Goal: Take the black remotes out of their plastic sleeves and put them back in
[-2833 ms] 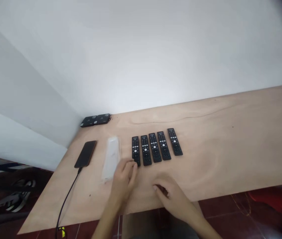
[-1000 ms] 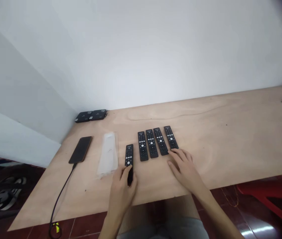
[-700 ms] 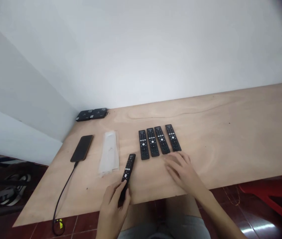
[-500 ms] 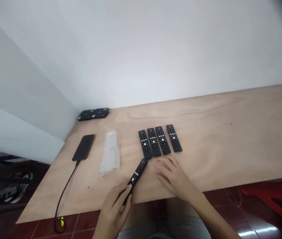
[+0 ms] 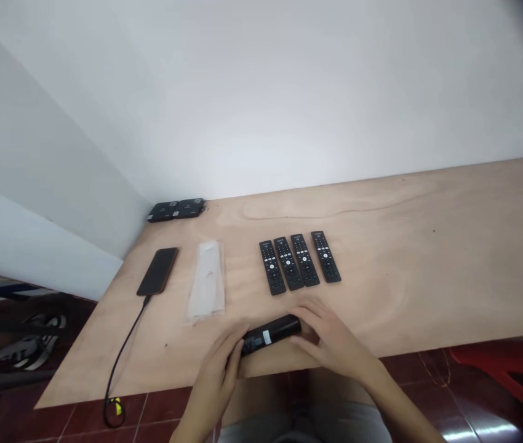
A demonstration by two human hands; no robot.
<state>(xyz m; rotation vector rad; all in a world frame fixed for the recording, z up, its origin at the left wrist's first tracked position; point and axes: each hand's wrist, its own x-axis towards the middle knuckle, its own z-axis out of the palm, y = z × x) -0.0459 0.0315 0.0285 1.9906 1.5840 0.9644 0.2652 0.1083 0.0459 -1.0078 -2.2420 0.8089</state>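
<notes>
Near the table's front edge a black remote control is held back side up, a small white label showing on it. My left hand is closed on its left end. Fingers of my right hand curl around its right end, thumb below and fingertips above. Beyond the hands lie several more remotes, button side up in a slanted row, the rightmost one a little apart from the others.
Left of the remotes lie clear plastic sleeves and a phone with a black cable hanging over the edge. Two black boxes sit in the back left corner against the wall. The wooden table extends right.
The remote in my left hand has been turned over from button side to back and swung more level. My right hand has moved from the table onto its right end.
</notes>
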